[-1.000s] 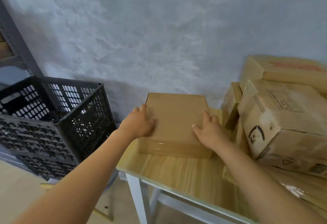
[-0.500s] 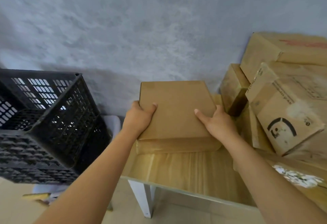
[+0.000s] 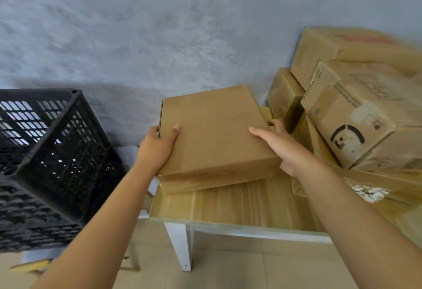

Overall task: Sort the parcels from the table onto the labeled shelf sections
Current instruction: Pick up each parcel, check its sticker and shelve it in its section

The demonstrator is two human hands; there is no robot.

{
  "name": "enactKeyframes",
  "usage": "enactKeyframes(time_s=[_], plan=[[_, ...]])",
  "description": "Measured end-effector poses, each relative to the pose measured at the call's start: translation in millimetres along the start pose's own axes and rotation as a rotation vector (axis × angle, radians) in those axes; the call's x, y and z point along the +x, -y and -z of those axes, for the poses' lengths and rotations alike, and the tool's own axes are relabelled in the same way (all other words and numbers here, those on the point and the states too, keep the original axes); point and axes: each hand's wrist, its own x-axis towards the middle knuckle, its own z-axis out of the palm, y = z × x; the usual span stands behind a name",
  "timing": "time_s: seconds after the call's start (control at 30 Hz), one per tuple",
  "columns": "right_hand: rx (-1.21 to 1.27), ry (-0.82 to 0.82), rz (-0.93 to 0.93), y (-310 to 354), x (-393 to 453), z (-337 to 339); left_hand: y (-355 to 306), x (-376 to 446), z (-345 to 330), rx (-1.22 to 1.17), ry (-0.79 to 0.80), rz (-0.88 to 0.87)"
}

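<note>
Evidently both hands clamped the flat parcel (image 3: 214, 129) by its sides for lifting. The left hand (image 3: 157, 147) gripped at nine o'clock, thumb on top. The right hand (image 3: 280, 145) gripped at three.

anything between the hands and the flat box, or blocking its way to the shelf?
Nothing between them: the left hand and right hand already grip the flat parcel by its sides. The stacked boxes sit close on its right, the black crate to the left. The shelf is out of view, so that path can't be judged.
</note>
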Motion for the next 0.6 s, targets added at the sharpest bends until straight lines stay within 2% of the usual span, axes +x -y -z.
enactKeyframes(time_s=[0.17, 0.23, 0.33, 0.4, 0.47, 0.6], plan=[[0.179, 0.166, -0.122, 4, -13, 6, -1, 1, 9, -0.021, 0.095, 0.003], [0.223, 0.152, -0.057, 18, -22, 7, -7, 0, 13, -0.005, 0.140, 0.011], [0.230, 0.027, 0.127, 47, -34, 1, -22, 1, 14, -0.007, 0.151, -0.034], [0.151, -0.042, 0.301, 65, -42, -4, -38, -2, 16, -0.063, 0.120, -0.057], [-0.004, -0.114, 0.472, 78, -50, -9, -54, -9, 17, -0.125, 0.173, -0.093], [-0.519, -0.304, 0.739, 85, -66, -32, -83, -33, 19, -0.267, 0.469, -0.099]])
